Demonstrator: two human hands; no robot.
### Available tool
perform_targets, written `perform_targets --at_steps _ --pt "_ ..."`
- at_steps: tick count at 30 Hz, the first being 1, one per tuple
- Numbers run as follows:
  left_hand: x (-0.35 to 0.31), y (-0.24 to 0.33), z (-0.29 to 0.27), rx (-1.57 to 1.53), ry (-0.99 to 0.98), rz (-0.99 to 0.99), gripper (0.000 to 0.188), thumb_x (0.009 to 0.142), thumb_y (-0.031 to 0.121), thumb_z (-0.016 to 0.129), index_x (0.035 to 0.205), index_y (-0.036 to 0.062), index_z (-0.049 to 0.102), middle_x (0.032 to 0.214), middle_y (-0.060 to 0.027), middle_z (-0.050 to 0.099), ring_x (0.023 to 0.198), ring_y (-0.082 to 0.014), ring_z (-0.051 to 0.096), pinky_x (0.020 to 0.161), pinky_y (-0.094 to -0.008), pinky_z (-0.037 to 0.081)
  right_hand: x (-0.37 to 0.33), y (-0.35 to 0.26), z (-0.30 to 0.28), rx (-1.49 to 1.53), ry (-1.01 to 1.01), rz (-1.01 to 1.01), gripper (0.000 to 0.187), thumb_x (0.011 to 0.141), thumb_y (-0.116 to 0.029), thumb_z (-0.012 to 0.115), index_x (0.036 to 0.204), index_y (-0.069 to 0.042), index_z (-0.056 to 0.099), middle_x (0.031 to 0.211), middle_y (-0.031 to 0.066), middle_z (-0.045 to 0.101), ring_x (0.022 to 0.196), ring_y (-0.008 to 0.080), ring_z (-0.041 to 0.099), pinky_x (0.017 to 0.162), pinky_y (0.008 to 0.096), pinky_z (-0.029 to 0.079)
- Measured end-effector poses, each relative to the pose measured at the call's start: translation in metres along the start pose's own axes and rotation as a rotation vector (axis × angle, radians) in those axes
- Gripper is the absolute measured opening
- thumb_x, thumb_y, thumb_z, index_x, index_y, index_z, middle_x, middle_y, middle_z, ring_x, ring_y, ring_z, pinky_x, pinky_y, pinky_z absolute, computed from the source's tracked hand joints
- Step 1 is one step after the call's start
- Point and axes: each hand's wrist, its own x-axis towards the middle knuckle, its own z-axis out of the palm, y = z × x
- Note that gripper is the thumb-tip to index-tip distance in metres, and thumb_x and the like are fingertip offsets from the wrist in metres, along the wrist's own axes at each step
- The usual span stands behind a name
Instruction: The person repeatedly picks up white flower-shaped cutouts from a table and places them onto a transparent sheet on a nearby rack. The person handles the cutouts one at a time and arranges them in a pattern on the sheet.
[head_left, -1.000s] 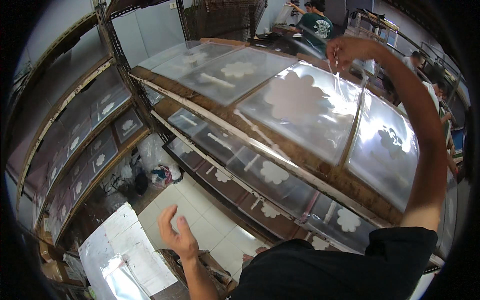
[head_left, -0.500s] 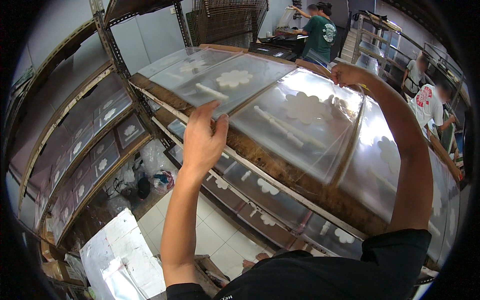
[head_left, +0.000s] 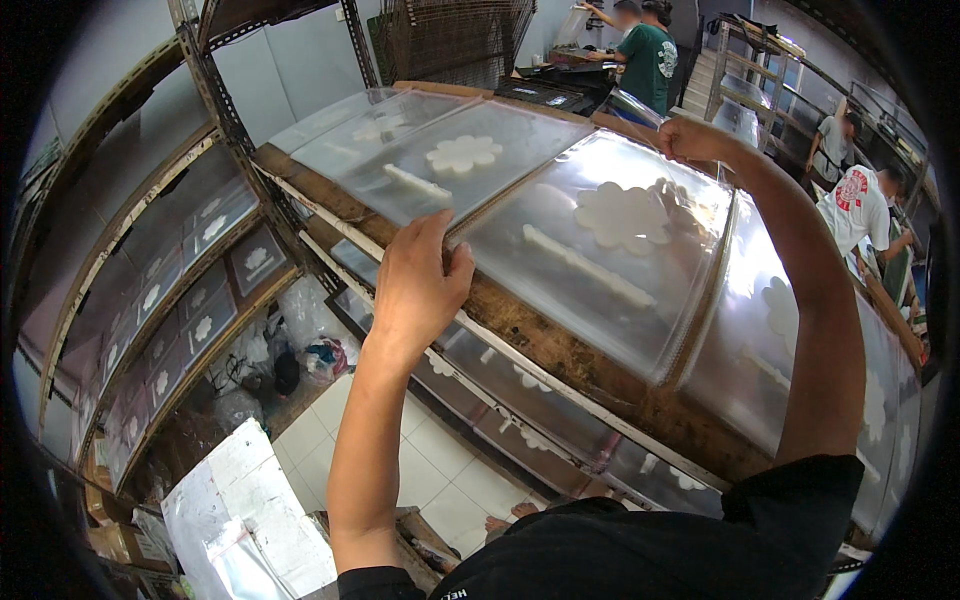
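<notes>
1. clear plastic sheet point(head_left: 600, 260) with a pale flower shape and a stem strip on it lies across the top shelf of the rack point(head_left: 560, 345), its near edge over the brown wooden shelf board and its far edge up by the back of the rack.
2. left hand point(head_left: 420, 285) is the change: a second ago it hung low, open over the tiled floor point(head_left: 420, 450), half a second ago it was up at the shelf edge, and now it rests on the near left corner of the sheet.
3. its fingers point(head_left: 415, 245) lie close together and bent over the sheet edge, thumb out to the right; whether they pinch the film or only press it, i cannot tell.
4. right hand point(head_left: 690, 140) has held its place at the far right corner through all three pictures, arm stretched out, fingers curled shut on the corner of the sheet.
5. to my judgement this means the sheet is now held at two opposite corners, so it is under control of both hands rather than one.
6. a like sheet with a flower lies just to the left on the same shelf, more sit on the lower shelves, and other people stand at work further back.
</notes>
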Motion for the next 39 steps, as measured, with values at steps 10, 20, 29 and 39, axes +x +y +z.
perform_targets --at_steps 10,20,29,39 --pt "0.004 0.011 0.004 -0.098 -0.016 -0.02 0.037 0.089 0.014 0.063 0.119 -0.0077 0.062 0.112 -0.0255 0.065 0.107 -0.0435 0.059 0.095 -0.0492 0.046 0.007 0.02 0.004 0.023 -0.017 -0.048 0.014 0.078 0.001 0.055 0.08 -0.004 0.069 0.076 0.0065 0.067 0.068 0.0169 0.063 0.061 0.0349 0.049" --pt "0.006 0.012 0.01 -0.011 -0.035 -0.002 0.037 0.089 0.016 0.064 0.119 -0.0069 0.061 0.112 -0.0249 0.065 0.109 -0.0421 0.058 0.096 -0.048 0.046 0.008 0.018 0.013 -0.208 0.046 -0.136 0.017 0.083 -0.003 0.058 0.092 -0.007 0.073 0.091 0.0098 0.072 0.087 0.0227 0.068 0.076 0.0384 0.053" --pt "0.0 0.014 0.01 -0.006 0.0 -0.006 0.034 0.089 0.017 0.066 0.116 -0.0034 0.065 0.103 -0.021 0.066 0.093 -0.036 0.062 0.085 -0.0437 0.049 0.004 0.011 0.027 -0.131 0.081 -0.018 0.024 0.077 0.004 0.061 0.097 -0.004 0.073 0.093 0.0128 0.072 0.09 0.0255 0.069 0.076 0.0405 0.053" --pt "-0.01 0.021 0.006 0.011 0.135 0.101 0.028 0.092 0.014 0.063 0.114 -0.0031 0.066 0.111 -0.0207 0.066 0.104 -0.0362 0.06 0.092 -0.0431 0.047 0.015 0.053 0.03 -0.398 0.232 -0.272 0.025 0.079 0.003 0.055 0.097 -0.006 0.069 0.095 0.0156 0.069 0.097 0.0349 0.068 0.081 0.0461 0.051"
